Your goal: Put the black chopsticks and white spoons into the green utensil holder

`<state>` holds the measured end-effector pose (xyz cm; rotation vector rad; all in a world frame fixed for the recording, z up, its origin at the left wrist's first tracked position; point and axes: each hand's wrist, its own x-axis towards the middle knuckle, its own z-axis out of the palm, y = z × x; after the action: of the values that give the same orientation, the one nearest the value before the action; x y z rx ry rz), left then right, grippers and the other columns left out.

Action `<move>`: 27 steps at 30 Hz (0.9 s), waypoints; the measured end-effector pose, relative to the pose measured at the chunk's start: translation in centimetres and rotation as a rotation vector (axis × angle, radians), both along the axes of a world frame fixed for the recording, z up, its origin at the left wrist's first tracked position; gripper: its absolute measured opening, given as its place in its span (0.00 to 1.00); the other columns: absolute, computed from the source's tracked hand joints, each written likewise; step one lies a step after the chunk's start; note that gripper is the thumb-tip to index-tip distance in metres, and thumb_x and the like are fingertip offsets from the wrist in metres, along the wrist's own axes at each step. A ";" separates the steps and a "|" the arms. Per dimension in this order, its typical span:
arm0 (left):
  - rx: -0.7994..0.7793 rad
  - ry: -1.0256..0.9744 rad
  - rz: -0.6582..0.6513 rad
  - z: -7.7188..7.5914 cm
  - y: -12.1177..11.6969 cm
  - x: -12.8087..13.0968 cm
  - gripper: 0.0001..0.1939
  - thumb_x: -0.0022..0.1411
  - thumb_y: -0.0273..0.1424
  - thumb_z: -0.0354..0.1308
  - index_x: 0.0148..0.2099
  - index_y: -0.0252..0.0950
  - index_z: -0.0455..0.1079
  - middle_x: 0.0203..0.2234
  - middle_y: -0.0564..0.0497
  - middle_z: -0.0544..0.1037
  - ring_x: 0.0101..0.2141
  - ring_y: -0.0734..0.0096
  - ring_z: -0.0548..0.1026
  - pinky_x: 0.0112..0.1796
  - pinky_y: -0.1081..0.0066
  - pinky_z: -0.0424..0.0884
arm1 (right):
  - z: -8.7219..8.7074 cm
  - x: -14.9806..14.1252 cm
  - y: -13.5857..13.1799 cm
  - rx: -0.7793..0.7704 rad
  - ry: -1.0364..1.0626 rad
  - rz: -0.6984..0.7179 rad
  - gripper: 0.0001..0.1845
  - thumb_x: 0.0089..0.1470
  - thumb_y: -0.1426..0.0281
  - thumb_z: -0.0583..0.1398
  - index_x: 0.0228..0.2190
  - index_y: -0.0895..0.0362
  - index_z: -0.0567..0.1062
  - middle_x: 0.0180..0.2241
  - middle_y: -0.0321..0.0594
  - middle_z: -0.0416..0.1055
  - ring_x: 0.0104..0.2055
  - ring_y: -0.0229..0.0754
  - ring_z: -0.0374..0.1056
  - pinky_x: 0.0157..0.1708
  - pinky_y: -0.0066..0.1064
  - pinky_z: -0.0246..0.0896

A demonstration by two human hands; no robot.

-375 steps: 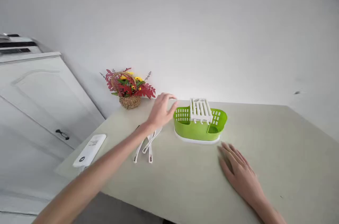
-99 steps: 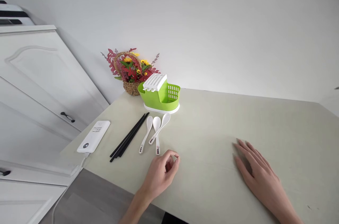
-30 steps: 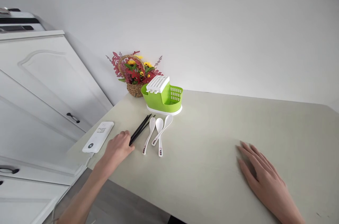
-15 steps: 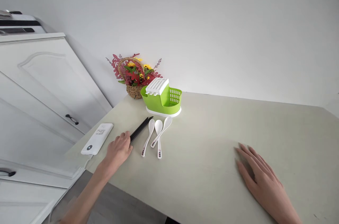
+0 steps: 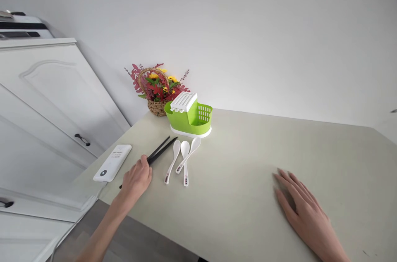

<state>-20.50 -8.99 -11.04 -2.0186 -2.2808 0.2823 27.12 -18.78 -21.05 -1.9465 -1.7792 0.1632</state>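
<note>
My left hand (image 5: 136, 177) is closed over the black chopsticks (image 5: 161, 151), which lie slantwise on the table's left part. Their far ends stick out beyond my fingers, one stick angled apart from the others, and a near end shows beside my wrist. Just right of them are three white spoons (image 5: 175, 162), two of them crossed. Behind the spoons stands a green cutlery holder (image 5: 180, 122) with a white slatted top and white base. My right hand (image 5: 305, 212) lies flat on the table, fingers stretched out, holding nothing.
A wicker basket of artificial flowers (image 5: 156, 107) stands behind the holder, against the wall. Left of my left hand lies a white power bank (image 5: 112, 163) with a cable running off the table edge. A white cabinet (image 5: 49, 101) adjoins the table's left side.
Since the oldest frame, the green holder has shifted left beside the flower basket. My left hand has gone to the chopsticks and closed on them; one stick has just spread leftward. My right hand stays put.
</note>
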 end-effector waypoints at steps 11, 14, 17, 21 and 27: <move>0.102 -0.220 0.024 0.4 -2.1 -0.2 0.18 0.72 0.32 0.40 0.60 0.32 0.54 0.32 0.44 0.79 0.35 0.51 0.81 0.31 0.65 0.67 | 0.3 -0.2 0.0 0.002 0.014 0.007 0.30 0.69 0.51 0.47 0.67 0.45 0.63 0.71 0.30 0.55 0.74 0.52 0.48 0.68 0.56 0.55; 0.119 -0.424 -0.026 0.9 -3.1 0.8 0.17 0.72 0.36 0.39 0.57 0.35 0.55 0.26 0.50 0.73 0.27 0.57 0.77 0.27 0.69 0.63 | 0.3 -0.1 0.0 -0.007 0.011 0.001 0.30 0.68 0.51 0.48 0.67 0.44 0.63 0.71 0.30 0.56 0.73 0.53 0.49 0.68 0.56 0.56; 0.061 -0.648 -0.048 1.6 -4.1 2.6 0.17 0.73 0.42 0.40 0.54 0.38 0.58 0.22 0.56 0.66 0.19 0.65 0.67 0.22 0.71 0.56 | 0.3 -0.1 0.0 -0.017 0.010 0.002 0.31 0.68 0.50 0.48 0.67 0.44 0.62 0.71 0.30 0.55 0.73 0.53 0.49 0.68 0.57 0.56; -0.147 -0.973 -0.048 2.5 -5.3 5.9 0.21 0.72 0.52 0.44 0.50 0.41 0.63 0.22 0.60 0.58 0.21 0.71 0.60 0.23 0.73 0.54 | 0.4 -0.2 0.0 -0.010 0.020 -0.002 0.30 0.69 0.51 0.48 0.67 0.44 0.63 0.71 0.30 0.55 0.74 0.52 0.48 0.69 0.56 0.54; -0.500 -1.342 -0.024 2.8 -6.3 10.2 0.26 0.68 0.58 0.50 0.50 0.40 0.65 0.21 0.62 0.56 0.21 0.76 0.55 0.25 0.74 0.56 | 0.7 -0.3 0.2 -0.003 0.024 0.004 0.30 0.69 0.52 0.48 0.66 0.45 0.64 0.71 0.32 0.57 0.73 0.52 0.49 0.68 0.55 0.55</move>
<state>-10.26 -15.31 -8.28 -3.0604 -2.9940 -0.8875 26.78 -18.54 -20.39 -1.9354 -1.7685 0.1893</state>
